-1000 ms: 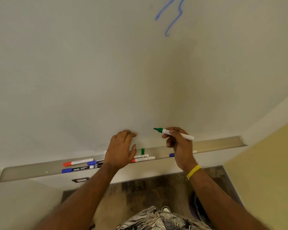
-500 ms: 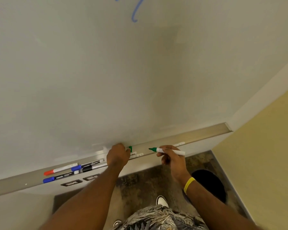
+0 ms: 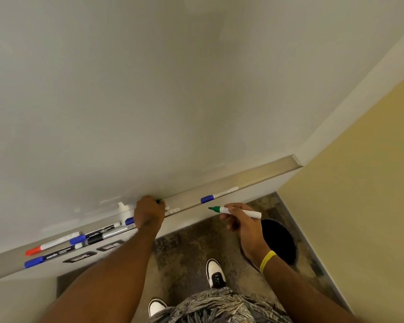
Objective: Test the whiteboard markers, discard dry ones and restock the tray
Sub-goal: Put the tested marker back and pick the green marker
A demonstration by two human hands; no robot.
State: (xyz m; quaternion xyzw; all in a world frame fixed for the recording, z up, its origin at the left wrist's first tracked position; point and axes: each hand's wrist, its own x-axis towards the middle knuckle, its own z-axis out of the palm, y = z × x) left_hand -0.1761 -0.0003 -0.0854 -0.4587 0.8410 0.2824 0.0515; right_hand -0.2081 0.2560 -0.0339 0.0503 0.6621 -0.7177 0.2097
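My right hand [image 3: 241, 221] holds an uncapped green marker [image 3: 236, 211] below the metal tray [image 3: 254, 177], with its tip pointing left. My left hand [image 3: 149, 212] is down in the tray with its fingers curled round the green cap [image 3: 159, 201], of which only a sliver shows. Several capped markers lie in the tray: a red one [image 3: 51, 244], blue ones [image 3: 50, 257] and a black one [image 3: 107, 236] at the left, and another blue one [image 3: 218, 196] to the right of my left hand. The whiteboard [image 3: 149, 101] fills the upper view.
A dark round bin [image 3: 281, 241] stands on the floor under my right wrist, close to the yellow wall [image 3: 364, 194] at the right. My shoes [image 3: 216, 272] show on the patterned floor below.
The view has tilted down, so the blue scribble has left the frame. My left hand dropped from the board into the tray and closed on the green cap. My right hand lowered with the marker.
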